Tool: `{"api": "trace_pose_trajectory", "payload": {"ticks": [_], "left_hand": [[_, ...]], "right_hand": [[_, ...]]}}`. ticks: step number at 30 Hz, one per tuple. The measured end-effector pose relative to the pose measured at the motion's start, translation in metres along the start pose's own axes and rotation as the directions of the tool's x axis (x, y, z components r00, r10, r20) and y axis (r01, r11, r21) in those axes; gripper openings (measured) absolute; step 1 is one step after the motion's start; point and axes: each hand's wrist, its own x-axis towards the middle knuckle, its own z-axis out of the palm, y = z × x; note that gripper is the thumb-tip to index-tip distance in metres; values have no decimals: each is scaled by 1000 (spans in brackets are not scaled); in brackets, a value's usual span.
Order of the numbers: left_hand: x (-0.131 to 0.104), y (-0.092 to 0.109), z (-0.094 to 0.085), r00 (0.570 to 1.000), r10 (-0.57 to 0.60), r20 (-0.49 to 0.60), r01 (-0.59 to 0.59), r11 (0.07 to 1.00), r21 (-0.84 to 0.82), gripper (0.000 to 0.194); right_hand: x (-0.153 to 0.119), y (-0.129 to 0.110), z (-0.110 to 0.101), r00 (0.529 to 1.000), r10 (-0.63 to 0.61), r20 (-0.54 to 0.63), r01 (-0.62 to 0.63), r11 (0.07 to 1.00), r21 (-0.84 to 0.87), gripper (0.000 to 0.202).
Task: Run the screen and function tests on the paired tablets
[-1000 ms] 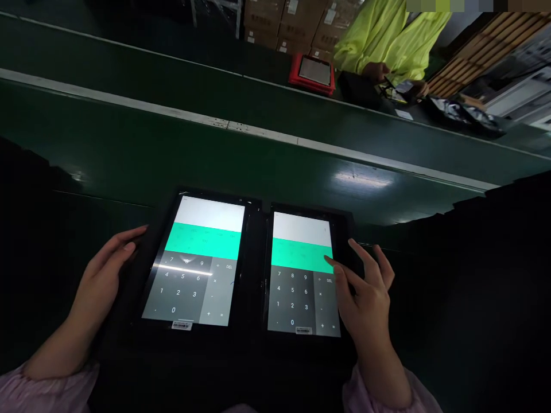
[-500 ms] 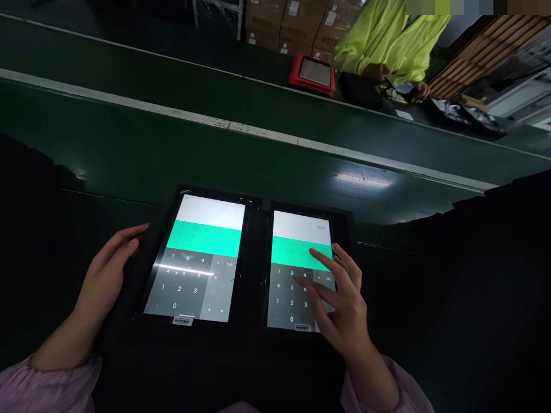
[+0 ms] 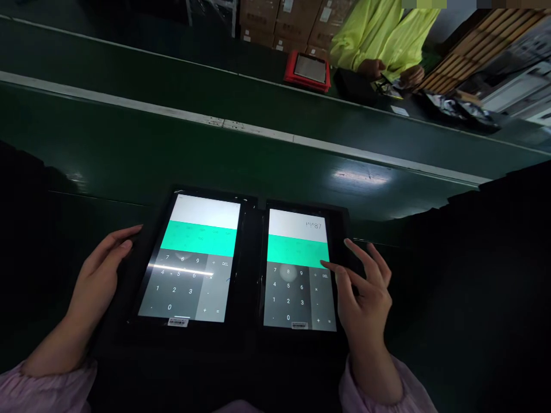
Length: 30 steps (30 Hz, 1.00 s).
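Observation:
Two tablets lie side by side in front of me, both lit with a calculator keypad. The left tablet (image 3: 189, 258) has a blank white entry field and a streak of reflected light across its keys. On the right tablet (image 3: 297, 287) the entry field shows symbols ending in 87, and a pale round spot covers the 8 key. My right hand (image 3: 365, 292) hovers at that tablet's right edge, fingers spread, the index fingertip over the side of the screen. My left hand (image 3: 99, 269) rests at the dark left edge beside the left tablet, fingers stretched out, holding nothing.
Beyond a pale rail, a person in a yellow sleeve (image 3: 357, 40) works at the far green bench (image 3: 150, 74). Near them sit a red tray (image 3: 293, 77) with a flat panel and black trays (image 3: 477, 115). Cardboard boxes (image 3: 297, 23) are stacked behind.
My right hand has moved right, off the keypad to the tablet's edge. The right tablet's entry now ends in 87. My left hand stays beside the left tablet.

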Motion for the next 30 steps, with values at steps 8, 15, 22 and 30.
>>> {"api": "trace_pose_trajectory", "payload": {"ticks": [8,15,22,30], "left_hand": [[1,1,2,1000,-4,-23,5,999,35,30],[-5,8,1,999,1,38,-1,1000,5,30],[4,13,9,994,13,105,2,990,-139,45],[-5,-4,19,938,83,338,2,970,-242,72]], "right_hand": [[-4,9,5,999,2,50,3,995,-103,38],[-4,10,7,996,-23,86,30,997,-77,34],[-2,8,10,986,-101,132,107,994,-35,31],[18,-50,6,973,-169,158,157,984,86,29]]}}
